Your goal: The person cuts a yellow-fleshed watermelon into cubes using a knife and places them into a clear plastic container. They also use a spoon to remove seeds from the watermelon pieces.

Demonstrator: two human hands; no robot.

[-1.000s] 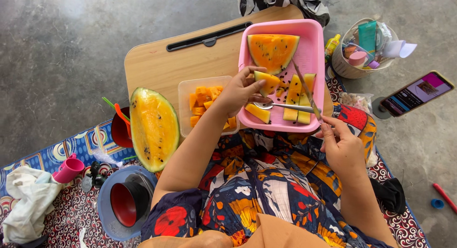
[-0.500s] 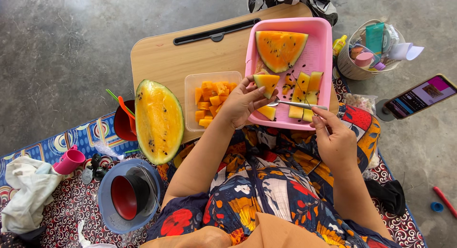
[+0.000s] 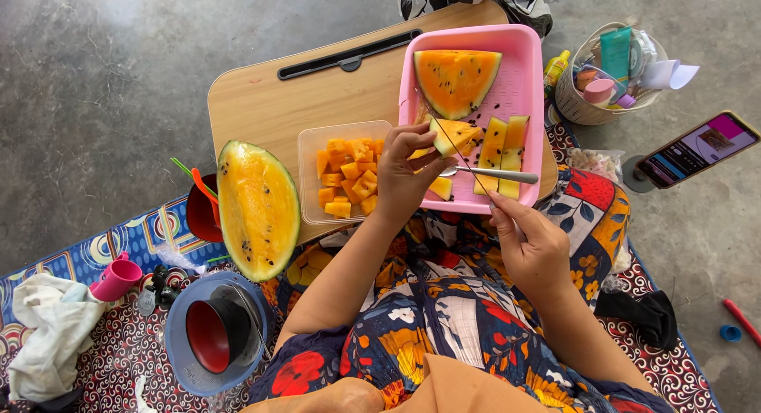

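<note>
My left hand (image 3: 403,179) holds a small wedge of yellow watermelon (image 3: 453,135) above the pink tray (image 3: 529,56). My right hand (image 3: 529,242) grips a thin knife (image 3: 466,163), its blade slanting up-left to touch the held wedge. In the tray lie a large watermelon wedge (image 3: 456,80), two rind-on slices (image 3: 502,143), a small chunk (image 3: 441,188) and a metal utensil (image 3: 499,175). A clear container of watermelon cubes (image 3: 349,175) stands just left of the tray.
The tray and container rest on a wooden lap desk (image 3: 277,104). A half watermelon (image 3: 258,207) lies at its left edge beside a red cup (image 3: 198,215). A blue bowl (image 3: 214,334), a phone on a stand (image 3: 694,147) and a basket of bottles (image 3: 610,72) sit around.
The knife blade has come down from over the tray to the wedge in my left hand. My left hand has kept hold of the wedge throughout.
</note>
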